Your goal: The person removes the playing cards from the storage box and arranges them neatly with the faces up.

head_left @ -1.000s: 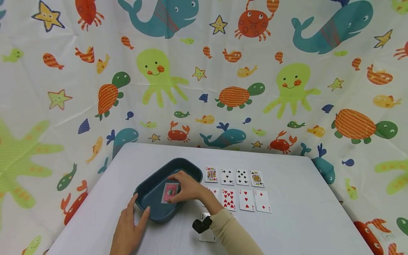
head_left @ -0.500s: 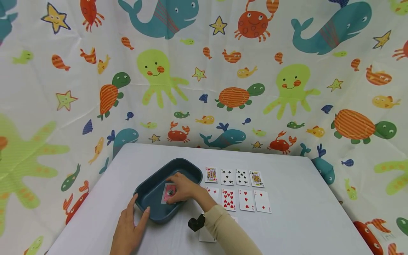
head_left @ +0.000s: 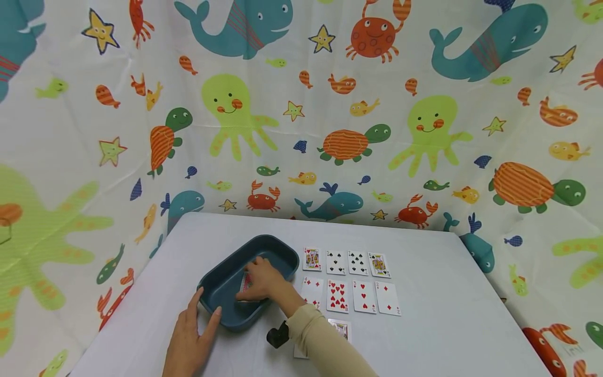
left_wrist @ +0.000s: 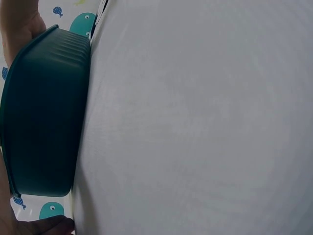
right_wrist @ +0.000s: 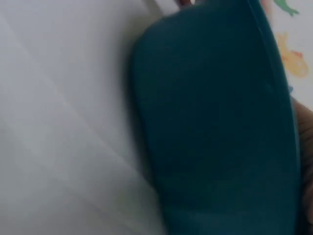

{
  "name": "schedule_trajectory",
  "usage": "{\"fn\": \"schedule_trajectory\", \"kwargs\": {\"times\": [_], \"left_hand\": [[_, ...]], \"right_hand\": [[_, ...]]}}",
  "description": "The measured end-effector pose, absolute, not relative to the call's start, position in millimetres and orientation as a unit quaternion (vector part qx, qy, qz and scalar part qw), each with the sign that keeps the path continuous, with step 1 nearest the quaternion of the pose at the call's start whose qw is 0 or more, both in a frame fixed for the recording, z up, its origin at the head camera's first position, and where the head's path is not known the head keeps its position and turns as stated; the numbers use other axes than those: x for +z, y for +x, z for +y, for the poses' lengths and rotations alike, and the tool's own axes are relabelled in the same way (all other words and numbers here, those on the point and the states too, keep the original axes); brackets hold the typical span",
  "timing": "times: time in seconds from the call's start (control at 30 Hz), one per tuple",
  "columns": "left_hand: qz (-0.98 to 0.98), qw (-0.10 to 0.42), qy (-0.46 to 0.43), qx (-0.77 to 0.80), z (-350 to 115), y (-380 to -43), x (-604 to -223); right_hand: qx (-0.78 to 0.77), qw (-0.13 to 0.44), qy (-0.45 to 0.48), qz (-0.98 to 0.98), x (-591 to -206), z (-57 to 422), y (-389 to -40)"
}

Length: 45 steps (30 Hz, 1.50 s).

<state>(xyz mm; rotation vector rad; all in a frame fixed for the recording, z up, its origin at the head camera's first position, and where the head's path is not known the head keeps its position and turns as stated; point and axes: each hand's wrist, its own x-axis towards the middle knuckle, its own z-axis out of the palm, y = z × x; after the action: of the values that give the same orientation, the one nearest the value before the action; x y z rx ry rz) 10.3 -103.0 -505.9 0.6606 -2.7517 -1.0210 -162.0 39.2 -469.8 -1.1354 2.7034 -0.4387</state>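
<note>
A dark blue-green tray (head_left: 226, 267) stands on the white table, seen from outside in both wrist views. My right hand (head_left: 264, 283) reaches into it, thumb and fingers at opposite ends of a red-backed playing card (head_left: 245, 281), which it pinches. The hand covers much of the card. In the right wrist view, part of the right hand (right_wrist: 305, 161) shows beyond the tray wall. My left hand (head_left: 190, 332) touches the tray's near left corner with its fingers extended and thumb spread. Some fingers (left_wrist: 49, 225) show beside the tray in the left wrist view.
Face-up playing cards lie in rows right of the tray, among them a king (head_left: 379, 265) and a red heart card (head_left: 337, 296). A face card (head_left: 341, 329) lies partly under the right sleeve (head_left: 325, 337). A sea-animal curtain (head_left: 292, 131) hangs behind the table.
My right hand has shifted left and lower over the playing card, covering more of it. The right sleeve moved left, exposing part of a face card. The left hand stays at the tray.
</note>
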Motion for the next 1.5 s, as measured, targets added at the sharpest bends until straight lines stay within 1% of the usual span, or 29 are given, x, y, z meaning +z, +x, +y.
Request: {"fn": "schedule_trajectory", "kwargs": {"times": [0.27, 0.47, 0.67, 0.83, 1.0, 1.2, 1.3, 1.5], "left_hand": [[-0.912, 0.053, 0.229, -0.336, -102.4, 8.9, -503.7], [-0.911, 0.052, 0.229, -0.341, -103.4, 8.5, -502.8], [-0.911, 0.059, 0.223, -0.342, -102.9, 7.2, -502.9], [-0.91, 0.072, 0.219, -0.344, -102.9, 8.1, -504.1], [-0.911, 0.085, 0.214, -0.341, -103.3, 9.0, -505.6], [-0.913, 0.084, 0.216, -0.335, -104.3, 8.7, -506.1], [-0.914, 0.077, 0.219, -0.333, -104.7, 8.9, -506.2], [-0.915, 0.078, 0.215, -0.333, -105.7, 9.3, -507.3]], "right_hand": [[-0.07, 0.032, -0.337, 0.938, -473.8, 18.0, -147.0], [-0.027, 0.011, -0.318, 0.948, -479.9, 8.0, -145.3], [-0.027, -0.004, -0.322, 0.946, -482.7, 4.4, -143.2], [-0.042, -0.02, -0.333, 0.942, -480.6, 5.5, -141.3], [-0.063, -0.018, -0.343, 0.937, -479.4, 5.9, -141.6], [-0.091, -0.022, -0.345, 0.934, -477.1, 6.4, -143.5], [-0.12, -0.027, -0.332, 0.935, -475.4, 9.2, -144.3], [-0.239, -0.035, -0.28, 0.929, -474.8, 18.3, -148.6]]}}
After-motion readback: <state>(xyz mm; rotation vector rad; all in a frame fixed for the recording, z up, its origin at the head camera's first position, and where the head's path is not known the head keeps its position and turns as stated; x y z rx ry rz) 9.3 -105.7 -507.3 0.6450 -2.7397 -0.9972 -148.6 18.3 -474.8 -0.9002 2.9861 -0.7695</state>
